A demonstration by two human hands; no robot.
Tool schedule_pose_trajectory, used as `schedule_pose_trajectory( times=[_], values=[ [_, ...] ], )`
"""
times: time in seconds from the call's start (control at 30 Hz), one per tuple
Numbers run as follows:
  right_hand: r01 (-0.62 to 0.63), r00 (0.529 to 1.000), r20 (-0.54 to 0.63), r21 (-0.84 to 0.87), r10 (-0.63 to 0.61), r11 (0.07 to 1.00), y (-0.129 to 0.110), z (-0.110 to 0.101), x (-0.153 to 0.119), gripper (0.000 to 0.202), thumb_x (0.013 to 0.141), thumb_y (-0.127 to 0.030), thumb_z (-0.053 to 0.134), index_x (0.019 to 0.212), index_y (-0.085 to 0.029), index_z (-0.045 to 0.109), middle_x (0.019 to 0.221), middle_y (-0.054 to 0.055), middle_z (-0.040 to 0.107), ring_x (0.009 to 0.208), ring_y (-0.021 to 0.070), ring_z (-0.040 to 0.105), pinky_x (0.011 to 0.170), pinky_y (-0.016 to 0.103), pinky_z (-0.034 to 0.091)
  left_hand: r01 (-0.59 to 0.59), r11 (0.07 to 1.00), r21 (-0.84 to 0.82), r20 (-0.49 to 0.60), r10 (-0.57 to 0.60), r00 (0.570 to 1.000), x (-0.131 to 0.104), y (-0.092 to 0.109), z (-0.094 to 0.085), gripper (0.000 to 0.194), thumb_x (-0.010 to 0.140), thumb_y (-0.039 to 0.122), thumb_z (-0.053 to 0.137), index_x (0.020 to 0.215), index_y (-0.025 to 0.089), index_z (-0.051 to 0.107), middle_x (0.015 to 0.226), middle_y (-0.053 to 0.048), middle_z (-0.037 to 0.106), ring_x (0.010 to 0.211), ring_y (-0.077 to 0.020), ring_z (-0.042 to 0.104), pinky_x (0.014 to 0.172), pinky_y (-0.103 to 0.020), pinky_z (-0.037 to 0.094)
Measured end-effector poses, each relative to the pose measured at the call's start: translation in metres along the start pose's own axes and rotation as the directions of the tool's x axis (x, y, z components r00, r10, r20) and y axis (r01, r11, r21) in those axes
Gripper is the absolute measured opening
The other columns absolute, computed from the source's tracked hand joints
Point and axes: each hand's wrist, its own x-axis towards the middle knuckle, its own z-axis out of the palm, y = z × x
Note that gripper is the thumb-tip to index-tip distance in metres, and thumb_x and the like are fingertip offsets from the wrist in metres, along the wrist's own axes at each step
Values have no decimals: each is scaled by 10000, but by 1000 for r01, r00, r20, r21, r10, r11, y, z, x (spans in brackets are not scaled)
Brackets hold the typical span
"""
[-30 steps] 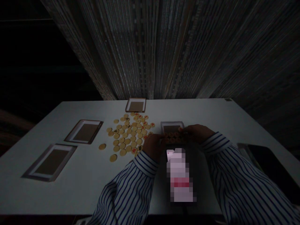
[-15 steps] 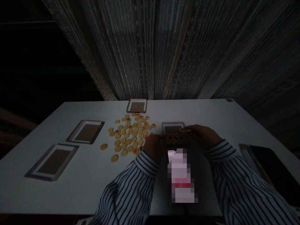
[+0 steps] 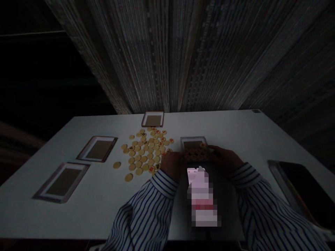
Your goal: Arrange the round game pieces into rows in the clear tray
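A small clear-rimmed box (image 3: pixel 194 138) stands in front of me with rows of round red-marked xiangqi pieces (image 3: pixel 195 152) in it. My left hand (image 3: pixel 171 164) is closed at the box's left side, its fingertips dim against the wall. At the right side is my right hand (image 3: pixel 226 159), fingers stretched toward the box edge and no piece visible in them; its thumb is hard to see. One piece (image 3: pixel 202 145) lies apart from the rows, near the box's upper right corner. Left of the box spreads a loose heap of pale wooden xiangqi pieces (image 3: pixel 143 158), some showing red or black characters.
A lit phone (image 3: pixel 195 171), partly blurred out, lies below the box. Two framed boxes (image 3: pixel 96 137) (image 3: pixel 67 164) are on the left, and another box (image 3: pixel 152 112) is at the back. A dark flat object (image 3: pixel 305 188) lies at right on the white table (image 3: pixel 230 125). Curtains hang behind.
My right hand has let go of a piece at the box's upper right and moved slightly down along its right side. My left hand stays at the left side.
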Motion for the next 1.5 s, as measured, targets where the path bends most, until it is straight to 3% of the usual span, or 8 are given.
schedule_pose_trajectory(
  times=[0.3,0.57,0.7,0.87,1.1,1.3,1.4,1.5],
  values=[
    [34,998,-52,-7,-35,999,4,6,1,438,805,-299,437,1207,-174,558,873,85,713,748,226,664,643,353,526,-24,1000,17,-40,25,999,-4,-4,5,160,770,268,560,809,197,697,790,-85,702,803,-261,638,731,-400,449],
    [41,995,-94,19,-39,999,5,5,1,408,792,-308,469,1173,-208,573,788,45,709,676,187,657,583,299,512,-42,999,4,-40,42,998,-3,-8,9,203,769,284,568,909,204,691,832,-82,708,842,-246,633,772,-398,449],
    [-11,980,-199,32,17,999,6,2,0,348,789,-311,451,1071,-194,618,724,44,700,634,183,647,558,288,490,-24,996,-82,-155,11,988,-5,-9,9,210,766,253,573,924,185,693,824,-89,706,835,-239,635,772,-392,462],
    [5,934,-356,66,19,998,11,4,0,318,800,-393,395,842,-201,645,676,54,678,589,186,623,530,289,455,-71,975,-211,-367,-12,930,-7,-11,3,159,793,194,536,858,178,680,779,-66,695,772,-187,630,735,-336,486],
    [58,894,-448,127,6,990,16,11,2,350,798,-460,379,779,-214,628,600,31,637,512,163,567,501,276,419,-48,922,-385,-534,-179,826,-7,-11,-7,144,792,244,539,788,174,665,722,-37,679,704,-153,621,693,-296,501],
    [85,910,-414,163,-10,983,18,6,3,328,795,-442,402,800,-209,633,650,43,659,562,171,596,529,284,443,-53,817,-574,-568,-351,744,-5,-13,-19,181,755,310,561,767,162,666,713,-34,684,681,-144,631,658,-271,518],
    [71,911,-413,180,10,981,18,3,2,314,786,-437,416,799,-207,631,641,37,653,561,172,598,526,284,448,-34,770,-637,-545,-419,727,-5,-15,-27,189,733,323,577,749,156,665,696,-30,684,679,-145,635,675,-274,520],
    [75,881,-471,208,33,975,15,2,0,293,790,-420,427,788,-205,624,632,30,644,575,171,596,557,291,459,-22,753,-658,-529,-441,725,-7,-21,-36,194,718,331,594,735,152,666,708,-37,688,700,-156,641,689,-283,521]
  ],
)
